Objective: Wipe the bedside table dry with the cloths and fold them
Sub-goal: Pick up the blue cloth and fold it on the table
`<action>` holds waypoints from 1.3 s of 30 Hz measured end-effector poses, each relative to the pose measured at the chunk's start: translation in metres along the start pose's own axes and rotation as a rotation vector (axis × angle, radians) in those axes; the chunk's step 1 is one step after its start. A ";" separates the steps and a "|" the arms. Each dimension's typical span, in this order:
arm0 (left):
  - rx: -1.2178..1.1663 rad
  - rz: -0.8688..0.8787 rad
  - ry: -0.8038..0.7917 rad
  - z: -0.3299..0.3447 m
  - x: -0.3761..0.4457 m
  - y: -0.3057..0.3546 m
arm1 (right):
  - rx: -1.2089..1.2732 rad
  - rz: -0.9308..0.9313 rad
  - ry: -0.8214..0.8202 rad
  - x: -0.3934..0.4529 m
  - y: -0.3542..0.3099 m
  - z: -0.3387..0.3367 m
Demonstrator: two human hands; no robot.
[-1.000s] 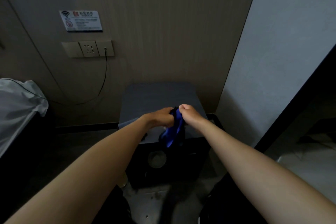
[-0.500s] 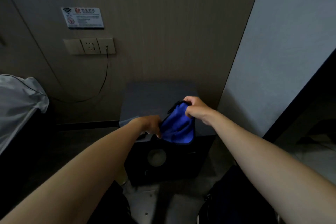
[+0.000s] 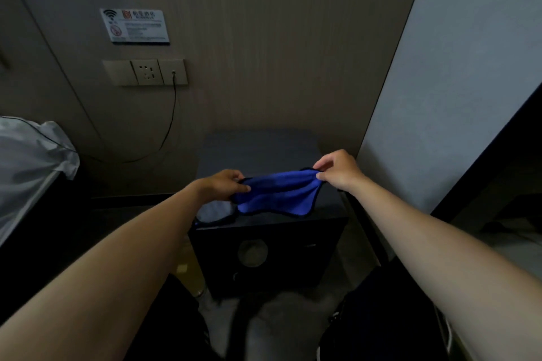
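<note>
A blue cloth with a dark edge (image 3: 278, 193) hangs stretched between my two hands just above the front of the dark bedside table (image 3: 258, 149). My left hand (image 3: 225, 186) pinches its left corner. My right hand (image 3: 337, 170) pinches its right corner between thumb and fingers. The cloth sags in the middle and its lower edge lies near the table's front rim. A second, grey cloth (image 3: 215, 212) lies on the table's front left corner, partly hidden under my left wrist.
The table stands in a corner between a wood-panel wall and a pale wall (image 3: 454, 82) on the right. A socket panel (image 3: 145, 72) with a black cable (image 3: 170, 126) is on the left wall. A white bed sheet (image 3: 26, 161) lies at far left.
The bunched blue cloth has been pulled open. My hands moved apart, the right one up and to the right, the left one to the left, and the cloth now spans between them.
</note>
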State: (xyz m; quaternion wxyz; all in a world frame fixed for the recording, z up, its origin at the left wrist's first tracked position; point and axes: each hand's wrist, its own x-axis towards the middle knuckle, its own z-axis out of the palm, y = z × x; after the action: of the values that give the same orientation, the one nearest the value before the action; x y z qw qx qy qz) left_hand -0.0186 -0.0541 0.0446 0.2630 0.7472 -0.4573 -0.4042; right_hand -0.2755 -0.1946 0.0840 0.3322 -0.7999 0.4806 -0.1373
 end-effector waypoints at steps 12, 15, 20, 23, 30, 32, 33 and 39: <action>-0.419 -0.081 -0.162 -0.013 -0.014 0.003 | 0.247 0.215 0.005 0.006 0.002 0.009; -0.439 -0.067 -0.128 -0.017 -0.008 -0.003 | 0.337 0.252 0.002 0.007 0.000 0.007; -0.224 -0.075 -0.047 -0.017 -0.006 -0.006 | 0.471 0.290 0.042 0.016 0.006 0.009; -0.283 -0.130 -0.041 -0.015 -0.001 -0.015 | 0.547 0.293 0.058 0.019 0.009 0.009; -0.341 -0.181 0.013 -0.005 0.000 -0.020 | 0.744 0.303 0.074 0.018 0.011 0.012; -0.368 -0.177 0.016 -0.003 -0.004 -0.015 | 0.765 0.314 0.071 0.018 0.011 0.012; -0.385 -0.165 0.001 -0.004 -0.003 -0.015 | 0.774 0.320 0.072 0.018 0.011 0.012; -0.637 -0.097 -0.056 -0.002 -0.008 -0.010 | 0.852 0.357 0.101 0.022 0.017 0.012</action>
State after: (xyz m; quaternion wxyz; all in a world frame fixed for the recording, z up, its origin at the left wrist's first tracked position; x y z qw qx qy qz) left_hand -0.0146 -0.0424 0.0412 0.4515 0.6369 -0.2786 -0.5594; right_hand -0.2698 -0.2145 0.0616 0.6257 -0.4892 0.5273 -0.3019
